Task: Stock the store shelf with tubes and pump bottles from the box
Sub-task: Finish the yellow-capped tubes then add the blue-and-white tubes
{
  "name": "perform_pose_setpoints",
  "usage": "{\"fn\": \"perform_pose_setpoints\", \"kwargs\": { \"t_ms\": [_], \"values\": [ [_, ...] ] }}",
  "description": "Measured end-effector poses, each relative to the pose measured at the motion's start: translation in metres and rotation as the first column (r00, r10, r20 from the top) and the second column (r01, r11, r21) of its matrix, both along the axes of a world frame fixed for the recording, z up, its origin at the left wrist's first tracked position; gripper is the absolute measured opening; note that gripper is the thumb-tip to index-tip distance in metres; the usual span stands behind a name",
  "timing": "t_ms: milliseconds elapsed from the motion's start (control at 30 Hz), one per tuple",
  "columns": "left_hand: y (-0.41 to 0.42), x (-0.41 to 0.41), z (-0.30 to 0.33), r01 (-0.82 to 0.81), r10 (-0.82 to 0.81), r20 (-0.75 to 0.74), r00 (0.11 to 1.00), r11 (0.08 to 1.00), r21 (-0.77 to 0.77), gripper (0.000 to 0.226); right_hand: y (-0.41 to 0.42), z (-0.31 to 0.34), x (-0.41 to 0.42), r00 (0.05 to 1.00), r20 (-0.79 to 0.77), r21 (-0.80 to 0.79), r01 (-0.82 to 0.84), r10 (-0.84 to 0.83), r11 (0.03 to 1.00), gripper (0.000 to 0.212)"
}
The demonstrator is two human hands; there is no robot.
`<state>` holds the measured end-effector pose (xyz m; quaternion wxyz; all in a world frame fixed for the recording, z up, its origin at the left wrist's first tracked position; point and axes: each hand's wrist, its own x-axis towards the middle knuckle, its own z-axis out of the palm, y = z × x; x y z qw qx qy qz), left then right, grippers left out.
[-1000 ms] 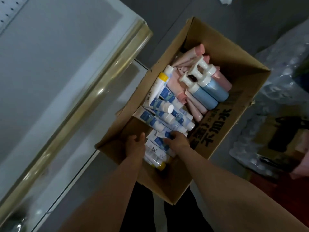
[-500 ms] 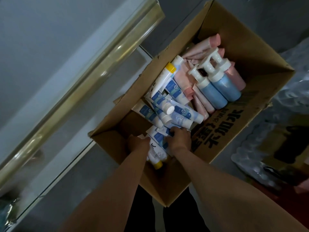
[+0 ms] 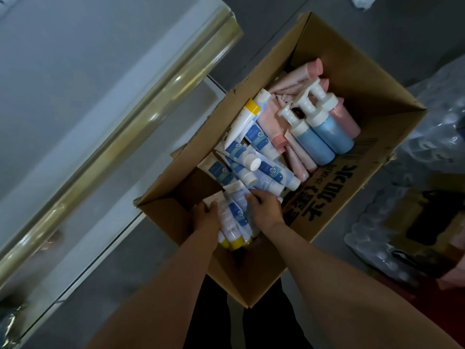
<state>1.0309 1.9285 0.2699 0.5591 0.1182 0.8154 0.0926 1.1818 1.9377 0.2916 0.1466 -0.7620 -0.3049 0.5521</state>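
Both hands are down in the cardboard box at the centre of the frame, gathering a bunch of tubes at its near end. The left hand cups the bunch from the left, fingers curled on the white tubes; the right hand presses in from the right, fingers bent over the top. Squeezing from 2 sides likely lets several lift out together. More blue-and-white tubes lie heaped mid-box, with pink tubes and 2 blue pump bottles toward the upper right. The shelf runs along the left of the frame, close beside the box for a short carry.
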Motion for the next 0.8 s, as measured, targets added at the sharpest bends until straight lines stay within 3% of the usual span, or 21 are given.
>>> {"fn": "perform_pose_setpoints", "kwargs": {
  "t_ms": [100,200,300,433,500,633,700,800],
  "values": [
    [0.006,0.000,0.006,-0.073,0.073,0.000,0.997,0.996,-0.048,0.049,0.007,0.007,-0.001,0.999,-0.024,0.045,-0.028,0.029,0.999,0.024],
    [0.025,0.000,0.032,-0.203,0.205,0.015,0.979,0.975,-0.089,0.042,0.014,0.019,0.002,0.999,-0.030,0.079,-0.021,0.023,0.997,0.030],
    [0.039,-0.001,0.053,-0.396,0.409,0.188,0.893,0.912,-0.102,0.045,0.024,0.038,0.004,0.990,-0.119,0.045,0.087,-0.081,0.995,0.036],
    [0.048,-0.006,0.059,-0.487,0.487,0.367,0.792,0.868,-0.102,0.065,0.042,0.068,0.002,0.914,-0.293,-0.110,0.260,-0.281,0.959,0.038],
    [0.055,-0.007,0.092,-0.491,0.482,0.429,0.764,0.865,-0.098,0.060,0.050,0.088,0.002,0.843,-0.408,-0.131,0.324,-0.349,0.937,0.033],
    [0.062,-0.009,0.166,-0.486,0.368,0.657,0.658,0.874,-0.003,0.026,0.061,0.137,0.000,0.728,-0.606,-0.026,0.386,-0.322,0.922,0.026],
    [0.066,-0.011,0.193,-0.488,0.290,0.718,0.632,0.869,0.078,0.034,0.067,0.162,-0.003,0.682,-0.661,0.014,0.428,-0.312,0.904,0.021],
    [0.080,-0.011,0.226,-0.497,0.208,0.708,0.675,0.837,0.229,0.038,0.078,0.197,-0.006,0.682,-0.685,0.084,0.421,-0.255,0.903,0.014]
  ]
}}
